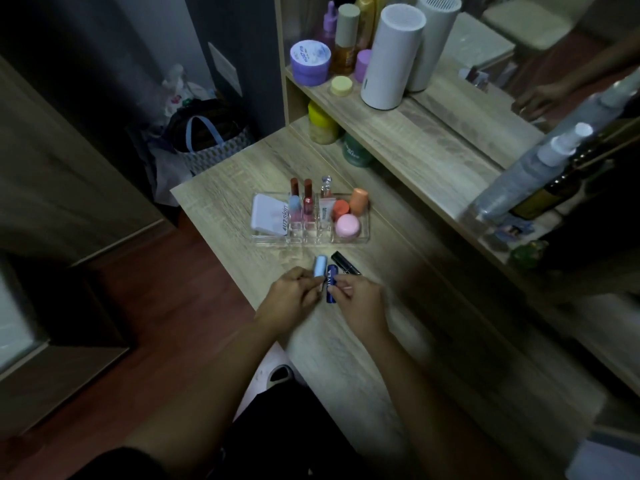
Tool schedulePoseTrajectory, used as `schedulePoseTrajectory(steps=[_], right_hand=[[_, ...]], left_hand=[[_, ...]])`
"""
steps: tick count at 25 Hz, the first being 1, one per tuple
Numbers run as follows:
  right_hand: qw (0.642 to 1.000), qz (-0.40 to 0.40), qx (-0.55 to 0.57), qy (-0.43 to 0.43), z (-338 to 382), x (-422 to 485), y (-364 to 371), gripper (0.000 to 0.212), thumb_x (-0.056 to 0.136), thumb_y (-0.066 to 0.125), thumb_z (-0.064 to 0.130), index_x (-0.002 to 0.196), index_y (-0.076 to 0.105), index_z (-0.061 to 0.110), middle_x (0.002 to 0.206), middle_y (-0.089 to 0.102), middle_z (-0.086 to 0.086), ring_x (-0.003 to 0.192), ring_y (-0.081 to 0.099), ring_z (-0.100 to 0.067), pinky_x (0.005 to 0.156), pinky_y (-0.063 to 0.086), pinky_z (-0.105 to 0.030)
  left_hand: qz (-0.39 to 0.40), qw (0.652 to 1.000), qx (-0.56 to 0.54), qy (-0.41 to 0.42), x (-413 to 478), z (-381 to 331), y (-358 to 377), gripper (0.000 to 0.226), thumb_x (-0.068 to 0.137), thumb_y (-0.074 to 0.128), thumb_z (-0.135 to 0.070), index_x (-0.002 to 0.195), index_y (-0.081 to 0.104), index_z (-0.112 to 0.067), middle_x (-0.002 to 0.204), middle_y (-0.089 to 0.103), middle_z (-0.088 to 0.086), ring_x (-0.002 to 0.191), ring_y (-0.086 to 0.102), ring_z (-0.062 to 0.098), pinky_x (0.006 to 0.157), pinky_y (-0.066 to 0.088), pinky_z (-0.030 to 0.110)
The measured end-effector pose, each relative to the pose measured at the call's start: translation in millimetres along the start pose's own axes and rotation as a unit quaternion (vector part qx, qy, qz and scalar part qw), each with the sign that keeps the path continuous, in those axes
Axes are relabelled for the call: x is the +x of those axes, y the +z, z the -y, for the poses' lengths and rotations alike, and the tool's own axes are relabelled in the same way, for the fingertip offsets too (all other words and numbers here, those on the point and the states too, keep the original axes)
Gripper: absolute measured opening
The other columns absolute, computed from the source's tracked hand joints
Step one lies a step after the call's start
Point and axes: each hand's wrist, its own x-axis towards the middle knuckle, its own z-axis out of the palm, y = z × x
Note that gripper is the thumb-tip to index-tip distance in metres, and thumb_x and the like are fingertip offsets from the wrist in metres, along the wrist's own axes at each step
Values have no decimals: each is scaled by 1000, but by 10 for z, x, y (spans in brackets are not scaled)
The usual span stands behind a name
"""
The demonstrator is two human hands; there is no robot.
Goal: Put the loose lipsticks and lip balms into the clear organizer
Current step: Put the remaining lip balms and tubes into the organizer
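From the head camera, the left hand pinches a light blue lip balm between its fingertips just above the wooden table, while the right hand closes its fingers on the dark blue Nivea lip balm just beside it, with a black tube lying on the table close behind them. Farther back on the table stands the clear organizer, already holding two red lipsticks upright in its middle slots, a white compact in its left compartment, and a pink round jar and orange containers in its right compartment.
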Motion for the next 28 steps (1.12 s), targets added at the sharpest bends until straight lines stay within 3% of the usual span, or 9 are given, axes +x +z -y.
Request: schedulePoseTrajectory(steps=[4, 7, 11, 16, 21, 25, 28], right_hand=[[998, -28, 21, 45, 7, 20, 55, 28, 79, 72, 14, 106, 68, 7, 93, 75, -10, 77, 67, -16, 75, 53, -25], [998, -39, 23, 48, 38, 52, 93, 26, 80, 72, 17, 102, 67, 5, 88, 74, -12, 75, 64, -16, 75, 55, -33], [995, -16, 29, 95, 64, 110, 123, 32, 81, 71, 16, 109, 65, 3, 99, 72, -14, 89, 68, -24, 85, 55, -40], [993, 0, 16, 121, 78, 79, 134, 33, 81, 71, 14, 112, 65, 5, 105, 73, -11, 92, 69, -20, 87, 56, -34], [990, 16, 37, 133, 122, 72, 159, 29, 78, 72, 12, 106, 69, 6, 98, 75, -10, 88, 70, -18, 73, 47, -18], [978, -59, 178, 86, 254, 217, 103, 30, 79, 72, 11, 108, 67, 6, 99, 74, -9, 82, 67, -10, 64, 48, -6], [967, -97, 233, 44, 411, 451, 110, 32, 79, 72, 10, 110, 64, 7, 102, 71, -6, 88, 66, -11, 74, 51, -9]], left_hand=[[-72, 996, -37, -24, -237, 85, 4, 25, 87, 64, -15, 110, 70, -9, 112, 65, 16, 96, 66, 27, 83, 54, 33], [-115, 990, -53, -66, -175, 66, -13, 24, 89, 62, -15, 110, 69, -6, 104, 67, 18, 92, 66, 28, 81, 46, 26], [-73, 981, -50, -173, 125, -52, 4, 27, 86, 64, -26, 101, 67, -4, 94, 70, 18, 86, 64, 32, 73, 48, 36], [-44, 969, -39, -240, 127, -2, -19, 25, 80, 70, -27, 88, 71, -3, 85, 73, 19, 80, 66, 32, 62, 40, 29], [-39, 965, -90, -242, 15, 74, -80, 21, 77, 74, -27, 87, 73, -8, 82, 74, 14, 77, 66, 24, 63, 42, 26], [-158, 940, -213, -212, 151, 74, -278, 10, 74, 74, -19, 77, 65, -17, 72, 68, 4, 67, 62, 18, 66, 48, 26], [-233, 934, -223, -155, 343, 73, -436, 17, 74, 73, -16, 74, 57, -22, 64, 59, -8, 58, 55, 3, 58, 40, 5]])
